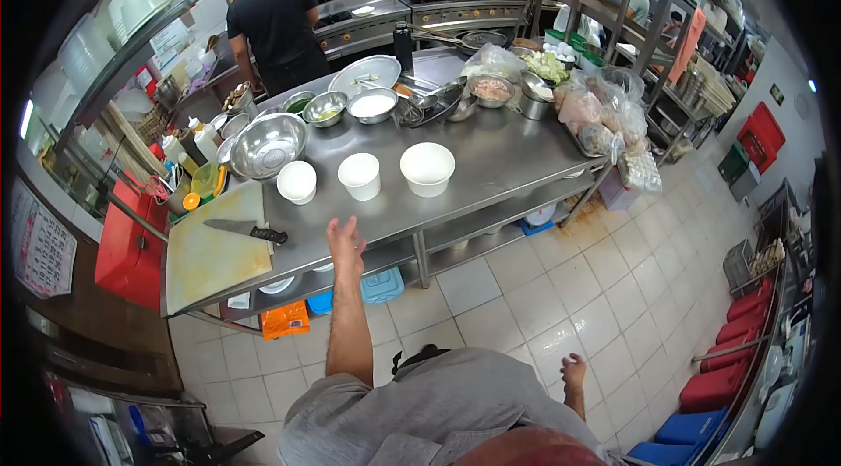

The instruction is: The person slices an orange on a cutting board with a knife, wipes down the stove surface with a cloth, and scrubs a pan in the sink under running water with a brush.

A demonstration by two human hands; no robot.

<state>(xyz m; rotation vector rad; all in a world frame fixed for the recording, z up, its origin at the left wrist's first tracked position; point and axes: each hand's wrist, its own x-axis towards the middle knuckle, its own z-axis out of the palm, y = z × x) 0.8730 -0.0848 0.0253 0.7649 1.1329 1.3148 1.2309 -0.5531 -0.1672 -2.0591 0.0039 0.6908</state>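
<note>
My left hand (347, 243) is held up at the front edge of the steel table (385, 229), fingers apart and holding nothing. Beyond it stand three white tubs: a left one (297, 181), a middle one (360, 175) and a larger right one (427, 168). To the left, a knife (245, 229) with a black handle lies across the edge of a stained cutting board (210, 260). My right hand (574, 370) hangs low over the tiled floor beside my body, away from the table, with its fingers partly curled; it appears to hold nothing.
Steel bowls (268, 147) line the table's back, with bagged raw meat (604, 111) at its right end. A person in black (273, 24) stands by the stoves. A red cooler (131, 247) is at left; red bins (727, 361) are at right.
</note>
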